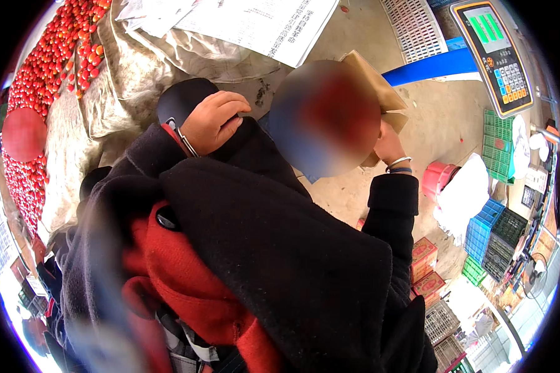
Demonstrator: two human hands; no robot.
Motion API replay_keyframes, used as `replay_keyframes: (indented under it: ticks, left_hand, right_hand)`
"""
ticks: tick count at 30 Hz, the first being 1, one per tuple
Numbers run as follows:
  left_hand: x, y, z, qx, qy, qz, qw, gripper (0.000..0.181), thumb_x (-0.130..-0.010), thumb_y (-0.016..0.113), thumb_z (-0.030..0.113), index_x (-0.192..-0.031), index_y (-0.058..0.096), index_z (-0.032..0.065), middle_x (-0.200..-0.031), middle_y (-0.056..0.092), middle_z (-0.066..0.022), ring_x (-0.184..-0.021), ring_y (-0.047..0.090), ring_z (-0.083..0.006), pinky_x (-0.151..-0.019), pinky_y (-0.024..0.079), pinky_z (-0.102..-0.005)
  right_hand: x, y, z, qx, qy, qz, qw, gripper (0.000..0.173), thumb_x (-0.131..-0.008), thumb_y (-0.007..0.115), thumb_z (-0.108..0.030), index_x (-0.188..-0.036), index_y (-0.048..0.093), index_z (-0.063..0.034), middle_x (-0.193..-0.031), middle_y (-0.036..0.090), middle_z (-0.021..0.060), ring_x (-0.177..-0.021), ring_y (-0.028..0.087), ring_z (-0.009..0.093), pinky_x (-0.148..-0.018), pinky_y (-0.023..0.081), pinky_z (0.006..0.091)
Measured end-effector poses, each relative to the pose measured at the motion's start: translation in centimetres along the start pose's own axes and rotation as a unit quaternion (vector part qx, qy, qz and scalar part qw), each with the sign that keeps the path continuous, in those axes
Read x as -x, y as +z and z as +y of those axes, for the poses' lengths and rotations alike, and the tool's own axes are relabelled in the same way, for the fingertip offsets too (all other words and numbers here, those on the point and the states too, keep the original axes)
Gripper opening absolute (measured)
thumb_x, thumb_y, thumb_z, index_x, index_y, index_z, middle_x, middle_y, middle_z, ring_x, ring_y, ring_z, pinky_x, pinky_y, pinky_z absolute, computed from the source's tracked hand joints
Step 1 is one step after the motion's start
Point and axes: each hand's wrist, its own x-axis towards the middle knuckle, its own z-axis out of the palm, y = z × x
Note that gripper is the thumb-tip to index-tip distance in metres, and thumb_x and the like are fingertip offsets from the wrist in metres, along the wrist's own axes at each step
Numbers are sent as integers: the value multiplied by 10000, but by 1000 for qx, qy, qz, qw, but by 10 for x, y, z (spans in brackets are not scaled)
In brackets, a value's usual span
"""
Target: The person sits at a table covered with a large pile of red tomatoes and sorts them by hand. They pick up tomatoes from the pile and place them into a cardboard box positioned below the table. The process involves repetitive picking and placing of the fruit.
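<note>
My left hand (pixel 217 122), with a bangle at its wrist, rests near my dark-clad knee. Its fingers curl loosely and nothing is in them. My right hand (pixel 389 143) is at the side of an open cardboard box (pixel 372 77), whose flaps stick out. A round blur covers most of the box and the right fingertips, so whether they grip the cardboard is hidden. Reddish and bluish colour shows through that blur. Ahead of my left hand, a pale, stained cloth (pixel 116 88) borders a long heap of cherry tomatoes (pixel 37 79).
Printed sheets (pixel 261 28) lie on the cloth. A digital scale display (pixel 492 56) stands on a blue arm (pixel 431 67) beside a white crate (pixel 413 28). To the right are a red bucket (pixel 438 179), green crates (pixel 497 144), blue crates (pixel 484 228) and printed cartons (pixel 422 261).
</note>
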Motion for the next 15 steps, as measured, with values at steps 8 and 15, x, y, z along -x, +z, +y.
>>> replay_keyframes:
  ticks: [8, 15]
  left_hand:
    - [-7, 2, -8, 10, -2, 13, 1000, 239, -756, 577, 0, -995, 568, 14, -1021, 571, -138, -955, 550, -307, -836, 449, -371]
    - [16, 34, 13, 60, 3, 86, 994, 279, -731, 592, 24, -1009, 573, 34, -1034, 557, -129, -968, 551, -299, -826, 474, -378]
  right_hand:
    - [9, -43, -20, -12, 52, 110, 992, 390, -830, 572, -151, -1191, 533, -12, -1177, 576, 184, -1052, 582, 286, -890, 450, 343]
    - [70, -41, -39, 1, -11, 54, 998, 365, -882, 521, -155, -1202, 526, 21, -1199, 559, 187, -1133, 525, 273, -970, 399, 363]
